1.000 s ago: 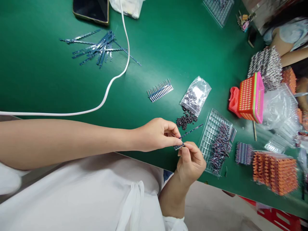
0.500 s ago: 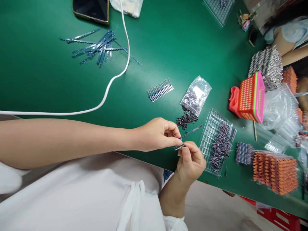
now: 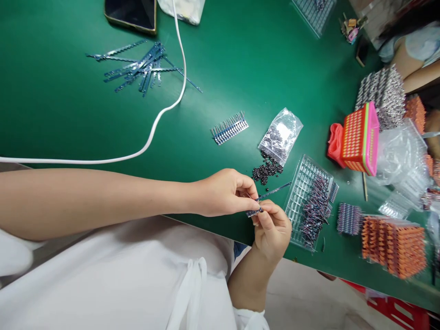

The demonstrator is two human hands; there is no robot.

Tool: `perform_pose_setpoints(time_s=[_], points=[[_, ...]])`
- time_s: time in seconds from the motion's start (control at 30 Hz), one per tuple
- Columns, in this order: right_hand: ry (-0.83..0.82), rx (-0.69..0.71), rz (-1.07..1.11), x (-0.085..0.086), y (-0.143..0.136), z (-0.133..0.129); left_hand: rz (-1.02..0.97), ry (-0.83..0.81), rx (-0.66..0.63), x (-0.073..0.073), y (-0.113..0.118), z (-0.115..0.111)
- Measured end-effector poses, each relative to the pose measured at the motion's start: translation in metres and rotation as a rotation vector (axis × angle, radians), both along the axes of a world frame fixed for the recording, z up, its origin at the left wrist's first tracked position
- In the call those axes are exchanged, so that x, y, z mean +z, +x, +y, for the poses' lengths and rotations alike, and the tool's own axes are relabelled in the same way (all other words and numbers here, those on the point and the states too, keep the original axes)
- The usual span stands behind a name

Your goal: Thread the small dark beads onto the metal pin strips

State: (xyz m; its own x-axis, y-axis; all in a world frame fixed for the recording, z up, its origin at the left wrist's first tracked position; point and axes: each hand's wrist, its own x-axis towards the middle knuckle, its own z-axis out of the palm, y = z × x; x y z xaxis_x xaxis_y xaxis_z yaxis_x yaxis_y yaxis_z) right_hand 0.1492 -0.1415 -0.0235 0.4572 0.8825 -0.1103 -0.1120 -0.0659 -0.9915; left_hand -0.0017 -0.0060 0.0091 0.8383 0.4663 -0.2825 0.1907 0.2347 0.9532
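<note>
My left hand (image 3: 228, 192) is closed in a pinch on a blue metal strip (image 3: 275, 189) of small toothed pieces. Part of the strip sticks out past the fingers towards the tray; another part (image 3: 252, 212) shows under the thumb. Right against it, my right hand (image 3: 273, 229) pinches a tiny dark part (image 3: 261, 210) at the strip's edge, mostly covered by the fingertips. Just beyond the hands lies a loose heap of small black bead-like parts (image 3: 266, 172), spilling from a clear plastic bag (image 3: 281, 135). A strip fitted with thin wire pins (image 3: 229, 128) rests on the green table (image 3: 213, 59).
A clear moulded tray (image 3: 298, 197) holding a pile of pinned parts stands right of my hands. Further right are stacked orange parts (image 3: 393, 245) and an orange-and-pink basket (image 3: 360, 137). Blue strips (image 3: 147, 64), a white cable (image 3: 154, 126) and a phone (image 3: 130, 13) lie at left.
My right hand has shifted slightly left and its fingers have drawn in closer to the strip. The strip's projecting end has dipped a little. The rest stays put.
</note>
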Motion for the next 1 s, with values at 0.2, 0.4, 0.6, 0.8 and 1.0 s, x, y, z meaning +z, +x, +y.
perform_pose_setpoints(time_s=[0.2, 0.4, 0.6, 0.8, 1.0], points=[[-0.058, 0.096, 0.183, 0.0034, 0.0044, 0.0025, 0.047, -0.015, -0.067, 0.0044, 0.0000, 0.0021], [-0.105, 0.128, 0.220, 0.0042, 0.0059, 0.0037, 0.069, -0.049, -0.088, 0.0055, -0.0009, 0.0025], [-0.117, 0.174, 0.219, 0.0015, 0.0088, 0.0033, 0.072, -0.137, -0.066, 0.0029, -0.0011, 0.0009], [-0.124, 0.154, 0.192, 0.0013, 0.0070, 0.0041, 0.076, -0.172, -0.041, 0.0028, -0.0002, 0.0014], [-0.104, 0.054, 0.172, 0.0025, 0.0032, 0.0039, 0.056, -0.149, 0.019, 0.0052, -0.0004, 0.0000]])
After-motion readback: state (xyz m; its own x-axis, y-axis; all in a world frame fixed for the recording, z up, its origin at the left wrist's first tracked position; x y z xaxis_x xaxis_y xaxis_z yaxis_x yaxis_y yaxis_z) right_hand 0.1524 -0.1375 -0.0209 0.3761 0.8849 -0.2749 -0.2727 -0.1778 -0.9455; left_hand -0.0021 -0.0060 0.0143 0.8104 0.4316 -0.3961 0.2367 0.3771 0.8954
